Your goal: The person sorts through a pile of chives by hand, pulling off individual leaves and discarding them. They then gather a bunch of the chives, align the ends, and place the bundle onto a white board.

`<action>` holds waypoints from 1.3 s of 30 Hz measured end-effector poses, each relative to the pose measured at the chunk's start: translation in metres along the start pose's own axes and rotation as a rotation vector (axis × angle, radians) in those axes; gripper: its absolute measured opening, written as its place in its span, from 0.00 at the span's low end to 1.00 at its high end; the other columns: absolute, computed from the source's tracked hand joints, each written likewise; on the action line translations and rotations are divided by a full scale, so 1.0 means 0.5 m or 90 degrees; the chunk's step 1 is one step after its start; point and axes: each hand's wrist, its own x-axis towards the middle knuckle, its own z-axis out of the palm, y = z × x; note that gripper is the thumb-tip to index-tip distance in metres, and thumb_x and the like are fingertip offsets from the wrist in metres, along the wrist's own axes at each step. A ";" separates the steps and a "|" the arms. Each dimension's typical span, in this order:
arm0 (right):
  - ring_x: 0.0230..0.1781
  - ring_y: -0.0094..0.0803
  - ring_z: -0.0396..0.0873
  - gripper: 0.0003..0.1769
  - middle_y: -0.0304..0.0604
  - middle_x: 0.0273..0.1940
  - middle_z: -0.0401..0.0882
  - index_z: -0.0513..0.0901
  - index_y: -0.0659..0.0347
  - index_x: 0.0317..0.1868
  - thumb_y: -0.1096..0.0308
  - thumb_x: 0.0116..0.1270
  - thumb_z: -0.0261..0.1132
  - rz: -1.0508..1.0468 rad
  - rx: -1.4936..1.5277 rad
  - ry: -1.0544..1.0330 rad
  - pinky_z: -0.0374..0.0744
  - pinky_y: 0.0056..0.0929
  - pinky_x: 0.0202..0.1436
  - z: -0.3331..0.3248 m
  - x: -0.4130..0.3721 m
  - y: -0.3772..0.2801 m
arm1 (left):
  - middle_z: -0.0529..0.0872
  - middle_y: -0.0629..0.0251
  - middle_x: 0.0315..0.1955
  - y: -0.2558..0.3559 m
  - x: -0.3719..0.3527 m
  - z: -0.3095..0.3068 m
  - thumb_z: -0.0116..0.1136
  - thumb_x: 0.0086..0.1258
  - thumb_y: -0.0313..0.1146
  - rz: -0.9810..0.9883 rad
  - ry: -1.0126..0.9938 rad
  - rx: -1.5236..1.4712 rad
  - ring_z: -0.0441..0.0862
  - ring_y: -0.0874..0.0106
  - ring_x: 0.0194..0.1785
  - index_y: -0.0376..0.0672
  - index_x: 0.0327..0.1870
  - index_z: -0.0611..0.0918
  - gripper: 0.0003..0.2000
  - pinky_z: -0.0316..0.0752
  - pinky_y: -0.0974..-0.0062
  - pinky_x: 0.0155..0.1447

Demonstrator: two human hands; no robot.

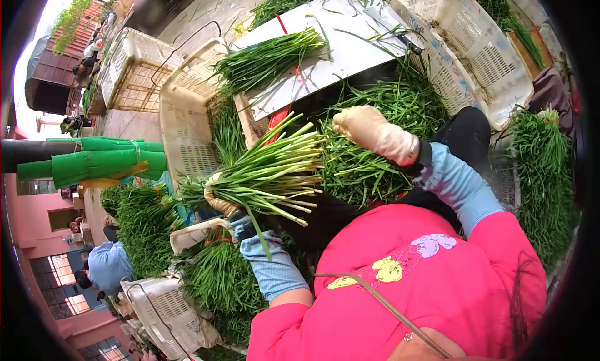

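Observation:
My left hand [220, 197], in a pale glove, is closed around a bunch of garlic chives [275, 170]. Their pale cut ends fan out to the right, and one loose blade hangs down past the wrist. My right hand [369, 128], gloved too, is raised above a heap of loose chives [362, 167] with its fingers curled in; whether it grips anything is hidden. Beyond both hands lies a white board [340, 55] bearing another bunch of chives [272, 61]. A knife [409, 44] with a dark handle rests at the board's right edge.
White plastic crates [187, 120] flank the board, with another crate [465, 45] at the right. Tied chive bundles [147, 220] are piled at left, more [544, 180] at far right. A green-wrapped pole [106, 160] juts in from the left. Another person [109, 264] in blue is farther off.

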 end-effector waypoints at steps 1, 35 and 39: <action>0.32 0.45 0.81 0.12 0.44 0.30 0.81 0.81 0.54 0.35 0.55 0.62 0.59 -0.005 0.038 0.074 0.78 0.41 0.35 0.000 -0.019 -0.004 | 0.83 0.64 0.29 -0.001 -0.003 0.008 0.54 0.58 0.36 0.015 0.011 0.034 0.80 0.68 0.35 0.43 0.29 0.79 0.07 0.75 0.59 0.49; 0.36 0.39 0.78 0.13 0.42 0.29 0.76 0.77 0.55 0.31 0.58 0.50 0.67 -0.278 0.085 0.239 0.77 0.35 0.38 0.023 -0.085 -0.134 | 0.84 0.51 0.42 -0.003 -0.004 0.007 0.45 0.64 0.43 0.001 0.135 0.115 0.81 0.54 0.45 0.38 0.42 0.81 0.19 0.74 0.52 0.54; 0.31 0.39 0.77 0.13 0.41 0.28 0.75 0.75 0.59 0.32 0.61 0.48 0.62 -0.281 -0.021 0.231 0.75 0.36 0.34 0.128 -0.007 -0.211 | 0.84 0.52 0.41 -0.010 -0.006 0.022 0.44 0.63 0.44 -0.003 0.136 0.101 0.80 0.55 0.44 0.38 0.42 0.80 0.19 0.73 0.54 0.53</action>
